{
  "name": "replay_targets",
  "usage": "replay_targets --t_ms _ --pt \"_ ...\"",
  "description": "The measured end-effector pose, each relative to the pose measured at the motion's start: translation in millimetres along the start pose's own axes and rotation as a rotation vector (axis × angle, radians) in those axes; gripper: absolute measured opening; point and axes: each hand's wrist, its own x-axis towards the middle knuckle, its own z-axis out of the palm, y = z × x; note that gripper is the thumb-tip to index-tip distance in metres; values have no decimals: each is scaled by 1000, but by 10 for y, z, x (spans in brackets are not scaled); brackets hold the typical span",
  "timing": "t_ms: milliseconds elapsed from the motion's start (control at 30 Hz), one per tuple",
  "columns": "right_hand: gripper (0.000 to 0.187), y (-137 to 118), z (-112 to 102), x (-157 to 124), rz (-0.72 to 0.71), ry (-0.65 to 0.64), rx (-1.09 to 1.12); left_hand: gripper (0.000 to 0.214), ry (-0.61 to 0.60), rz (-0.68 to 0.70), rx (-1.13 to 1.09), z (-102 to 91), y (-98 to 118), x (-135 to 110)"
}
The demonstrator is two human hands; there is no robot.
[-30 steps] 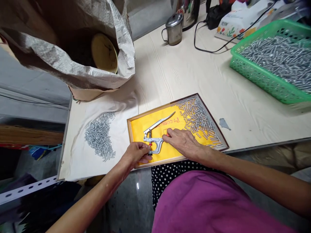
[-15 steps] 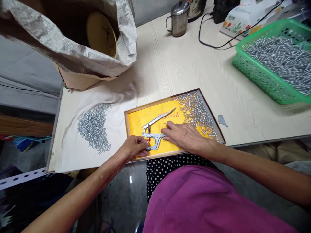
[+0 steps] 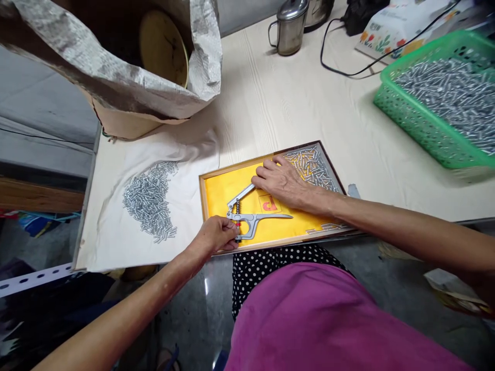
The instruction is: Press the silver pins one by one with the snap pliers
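Observation:
A wooden-framed tray [image 3: 203, 196] lined with yellow cloth lies at the table's near edge. On the cloth rests a silver plier-like hand press [image 3: 253, 219] with its handles spread. My left hand [image 3: 217, 234] is closed in a pinch at the tool's jaw end, on something too small to name. My right hand [image 3: 281, 179] lies flat with fingers stretched out over the upper handle, reaching toward a heap of small silver metal pins [image 3: 313, 162] in the tray's far right part.
A pile of similar pins [image 3: 149, 198] lies on a white cloth [image 3: 116, 237] left of the tray. A green basket [image 3: 425, 129] full of pins stands at right. A large paper sack [image 3: 116, 77], steel mug [image 3: 290, 26], black cable [image 3: 348, 67] are further back.
My right hand left the lower handle and moved up and away toward the pins in the tray. My left hand stayed pinched at the tool's jaw.

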Motion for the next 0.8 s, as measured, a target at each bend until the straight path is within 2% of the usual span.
replay_targets --t_ms 200,367,433,500,800 --pt "34 -2 -80 -81 96 -1 77 21 25 61 15 21 -59 -28" --pt "92 -16 -131 -331 17 -66 178 22 39 47 18 36 -44 -61" --pt "102 -41 -117 -421 -10 -87 178 23 44 33 17 40 -39 -57" --pt "102 -75 -105 -477 -7 -92 171 22 57 34 25 43 -44 -50" --pt "84 -201 -217 -513 13 -82 146 20 75 64 45 52 -96 -46"
